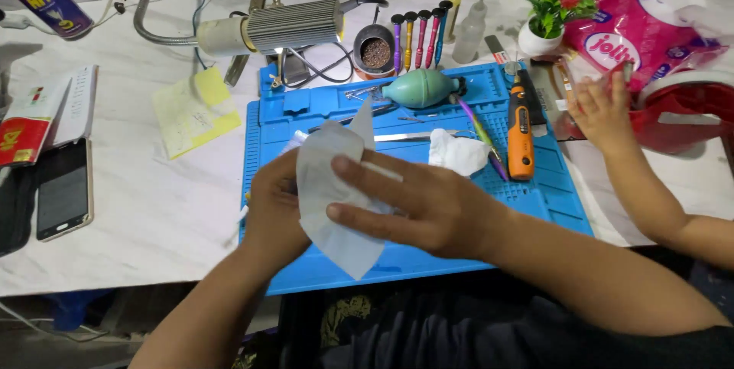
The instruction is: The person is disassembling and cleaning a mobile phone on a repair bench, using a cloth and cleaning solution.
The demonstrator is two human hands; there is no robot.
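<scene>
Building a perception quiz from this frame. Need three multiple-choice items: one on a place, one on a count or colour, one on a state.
1. Where does the orange electric screwdriver lie?
A. on the right part of the blue work mat
B. on the yellow notes
C. inside the pink packet

2. How many precision screwdrivers stand upright in the row behind the mat?
A. two
B. five
C. nine

3. How is the white tissue held?
A. lying flat and untouched on the mat
B. between the left hand and the right hand
C. crumpled under the phone

Answers:
1 A, the orange tool rests on the mat's right side, beside the crumpled tissue.
2 B, five coloured handles show in the row.
3 B, the left hand is behind the sheet and the right hand's fingers lie across its front.
</scene>
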